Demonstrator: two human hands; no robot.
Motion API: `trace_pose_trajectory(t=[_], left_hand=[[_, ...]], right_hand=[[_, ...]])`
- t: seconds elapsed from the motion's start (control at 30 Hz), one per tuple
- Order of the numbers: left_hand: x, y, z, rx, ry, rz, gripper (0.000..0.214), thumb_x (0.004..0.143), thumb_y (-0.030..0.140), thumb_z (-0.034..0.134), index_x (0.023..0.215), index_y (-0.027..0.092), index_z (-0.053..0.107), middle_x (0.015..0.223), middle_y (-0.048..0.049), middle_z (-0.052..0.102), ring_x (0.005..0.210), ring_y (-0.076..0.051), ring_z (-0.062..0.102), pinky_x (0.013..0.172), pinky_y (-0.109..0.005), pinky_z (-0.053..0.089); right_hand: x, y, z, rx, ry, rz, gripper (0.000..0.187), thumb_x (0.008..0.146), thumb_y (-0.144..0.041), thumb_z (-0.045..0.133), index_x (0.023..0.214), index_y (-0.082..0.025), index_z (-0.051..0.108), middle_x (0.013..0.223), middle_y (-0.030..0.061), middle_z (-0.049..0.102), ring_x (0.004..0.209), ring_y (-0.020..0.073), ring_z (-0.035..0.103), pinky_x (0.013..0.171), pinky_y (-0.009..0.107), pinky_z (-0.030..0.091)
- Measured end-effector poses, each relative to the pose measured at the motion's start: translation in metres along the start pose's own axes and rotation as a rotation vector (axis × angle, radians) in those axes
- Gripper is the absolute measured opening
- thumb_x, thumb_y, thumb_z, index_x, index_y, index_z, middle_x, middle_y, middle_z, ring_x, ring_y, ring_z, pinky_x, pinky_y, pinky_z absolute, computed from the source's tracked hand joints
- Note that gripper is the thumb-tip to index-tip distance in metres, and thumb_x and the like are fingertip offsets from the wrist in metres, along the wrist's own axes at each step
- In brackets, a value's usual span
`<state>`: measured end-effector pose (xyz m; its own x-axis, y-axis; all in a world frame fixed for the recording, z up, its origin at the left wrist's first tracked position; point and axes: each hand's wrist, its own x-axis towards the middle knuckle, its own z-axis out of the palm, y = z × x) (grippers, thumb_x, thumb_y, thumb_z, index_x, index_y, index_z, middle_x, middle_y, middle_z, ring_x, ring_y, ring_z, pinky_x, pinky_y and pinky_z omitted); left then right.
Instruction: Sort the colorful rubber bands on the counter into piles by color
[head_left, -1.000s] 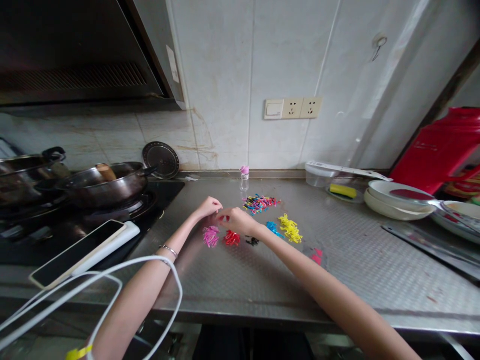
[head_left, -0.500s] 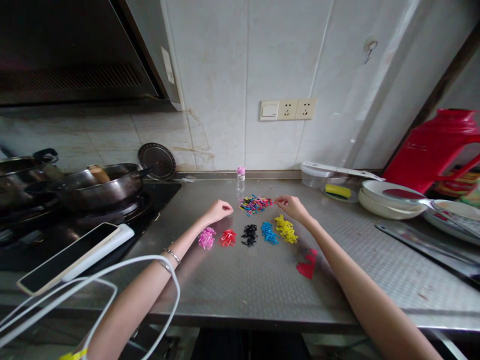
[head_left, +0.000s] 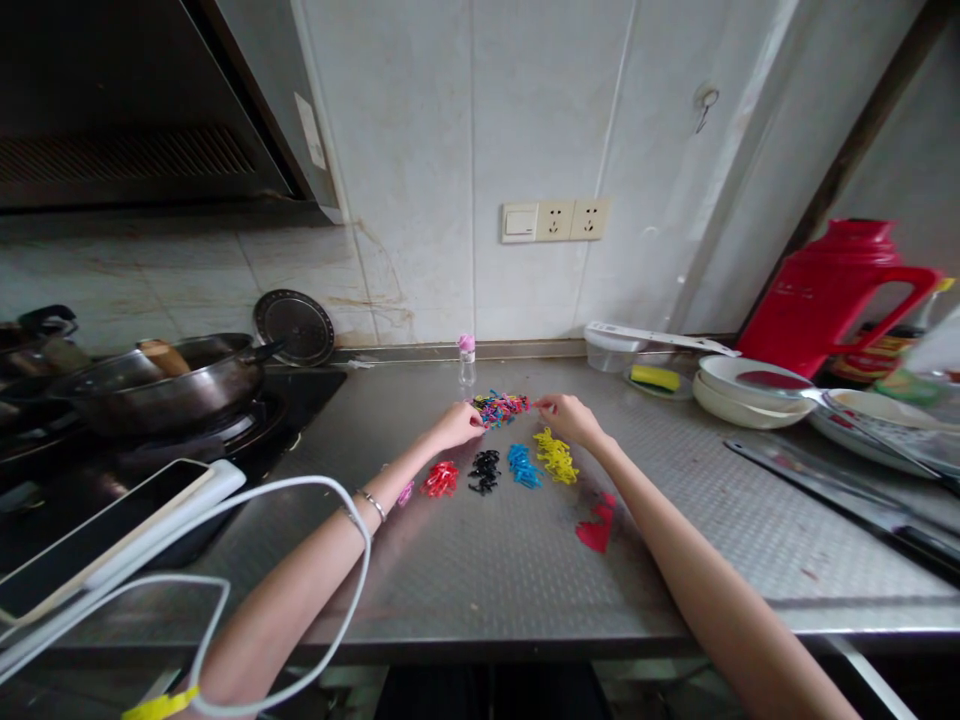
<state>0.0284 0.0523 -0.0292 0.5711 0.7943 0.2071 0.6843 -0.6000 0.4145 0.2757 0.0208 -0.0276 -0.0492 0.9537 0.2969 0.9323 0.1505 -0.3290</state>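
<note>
A mixed heap of small coloured rubber bands lies on the steel counter. In front of it sit sorted little piles: pink, red, black, blue and yellow. My left hand rests at the heap's left edge with its fingers curled in a pinch. My right hand is at the heap's right edge, also pinched; what either pinch holds is too small to see. A small bottle with a pink cap stands behind the heap.
A stove with pans is at the left, with a phone and a white cable near the front edge. Plates, a sponge, a clear tub and a red thermos jug stand at the right. A red reflection shows on the counter.
My right hand left the red pile and went to the mixed heap's right edge. My left hand followed to the heap's left edge. The black and blue piles came into view.
</note>
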Motion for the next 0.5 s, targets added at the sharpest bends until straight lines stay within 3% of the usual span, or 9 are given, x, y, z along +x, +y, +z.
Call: trace_pose_trajectory(t=[0.3,0.5], left_hand=[[-0.0032,0.0001,0.0049,-0.001,0.053,-0.069,0.023,0.070,0.035,0.059,0.077,0.017,0.071,0.075,-0.0068,0.068,0.066,-0.016,0.058,0.067,-0.025,0.041],[-0.0049,-0.0011,0.0028,-0.039,0.083,-0.087,0.019,0.072,0.025,0.055,0.072,0.015,0.071,0.071,-0.0060,0.068,0.067,-0.015,0.058,0.068,-0.024,0.041]], right_hand=[[-0.0002,-0.0006,0.0021,-0.017,-0.014,0.018,0.029,0.077,-0.029,0.044,0.097,-0.024,0.065,0.094,0.0028,0.066,0.083,0.0158,0.060,0.067,0.020,0.042],[-0.0005,0.0005,0.0042,-0.029,-0.010,0.015,0.029,0.077,-0.029,0.044,0.098,-0.025,0.064,0.094,0.0028,0.066,0.085,0.0165,0.060,0.069,0.022,0.043]])
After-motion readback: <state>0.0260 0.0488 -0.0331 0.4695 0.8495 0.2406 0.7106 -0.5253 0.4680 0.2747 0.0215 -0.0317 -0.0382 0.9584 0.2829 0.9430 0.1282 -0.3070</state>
